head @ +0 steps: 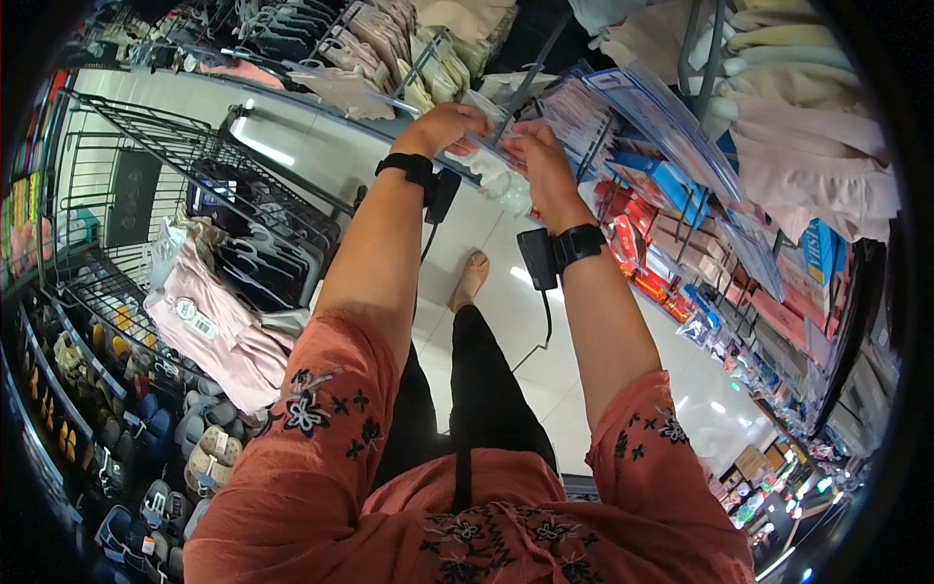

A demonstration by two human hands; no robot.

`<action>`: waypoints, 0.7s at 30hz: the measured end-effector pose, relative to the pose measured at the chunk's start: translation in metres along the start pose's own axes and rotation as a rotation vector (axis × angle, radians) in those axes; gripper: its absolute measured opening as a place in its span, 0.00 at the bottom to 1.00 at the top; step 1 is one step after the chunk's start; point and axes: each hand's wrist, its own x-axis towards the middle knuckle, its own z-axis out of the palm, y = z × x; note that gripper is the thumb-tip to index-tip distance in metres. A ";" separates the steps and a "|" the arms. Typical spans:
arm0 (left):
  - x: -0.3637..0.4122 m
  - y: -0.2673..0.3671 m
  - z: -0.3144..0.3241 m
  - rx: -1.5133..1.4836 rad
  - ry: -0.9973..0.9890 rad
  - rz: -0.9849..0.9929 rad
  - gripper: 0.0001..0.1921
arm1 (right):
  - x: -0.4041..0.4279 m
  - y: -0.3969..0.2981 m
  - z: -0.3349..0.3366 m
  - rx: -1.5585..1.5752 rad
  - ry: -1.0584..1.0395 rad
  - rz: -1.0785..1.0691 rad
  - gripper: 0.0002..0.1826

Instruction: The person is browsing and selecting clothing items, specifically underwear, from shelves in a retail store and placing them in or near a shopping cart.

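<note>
My left hand (445,131) reaches to the front end of a metal display hook (536,69), its fingers bent around a small clear plastic piece. My right hand (541,157) is close beside it on the right, thumb and fingers drawn together at the same spot. Between and just below the hands hang white and clear plastic-looking items (503,182), partly hidden by the fingers. What exactly the fingertips pinch is too small to tell. Light folded garments (438,77) hang on the hooks behind my left hand. Thin pinkish packs (569,109) hang beyond my right hand.
To the left stands a black wire shopping cart (95,124) holding a pink garment (219,328) with a tag and dark garments on hangers (266,263). Slippers (211,460) fill racks at lower left. Clear sign holders (664,124) jut out at right, above red packages (635,241).
</note>
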 end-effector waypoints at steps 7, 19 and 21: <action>-0.003 -0.006 0.002 -0.029 0.029 0.042 0.17 | 0.006 0.003 0.000 -0.074 -0.059 0.012 0.13; -0.078 -0.058 0.020 -0.381 0.340 0.190 0.32 | 0.031 0.010 -0.007 -0.050 -0.034 -0.041 0.15; -0.092 -0.073 0.024 -0.383 0.364 0.167 0.32 | 0.044 0.012 -0.014 -0.048 -0.053 -0.052 0.16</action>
